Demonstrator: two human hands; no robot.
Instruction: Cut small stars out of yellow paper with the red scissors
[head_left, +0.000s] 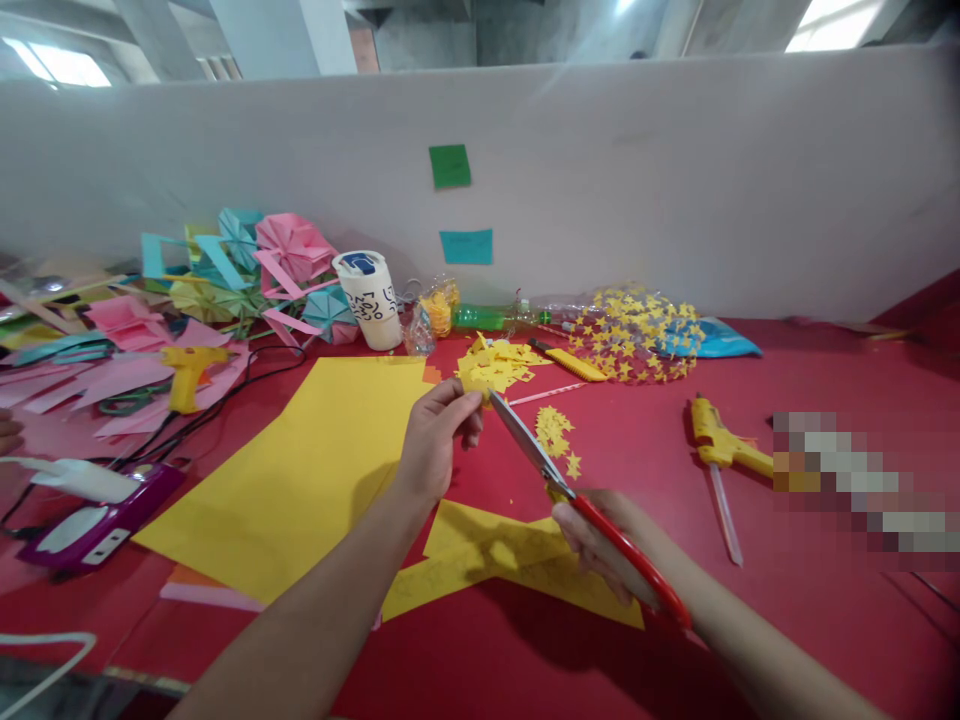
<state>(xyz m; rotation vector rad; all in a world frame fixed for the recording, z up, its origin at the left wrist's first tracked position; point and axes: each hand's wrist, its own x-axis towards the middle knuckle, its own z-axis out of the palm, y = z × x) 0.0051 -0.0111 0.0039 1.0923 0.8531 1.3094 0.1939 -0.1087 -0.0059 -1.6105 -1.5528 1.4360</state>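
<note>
My left hand (441, 430) pinches a small piece of yellow paper (477, 384) between thumb and fingers. Red-handled scissors (536, 445) are gripped in my right hand (604, 545), their tips against the paper's right side. Whether the blades are fully closed I cannot make out. Behind the left hand lies a heap of yellow paper scraps (501, 358). Small cut yellow stars (553, 430) rest on the red table just beyond the scissors. Beneath my hands are yellow paper strips (480, 550), and a large yellow sheet (322, 460) spreads out to the left.
Glue guns sit at right (712, 430) and left (187, 375), near a purple power strip (97, 520). Along the back stand a white cup (371, 300), a green bottle (480, 317), a yellow cutter (574, 362) and a star-covered bag (637, 335). Paper flowers (292, 250) crowd the back left.
</note>
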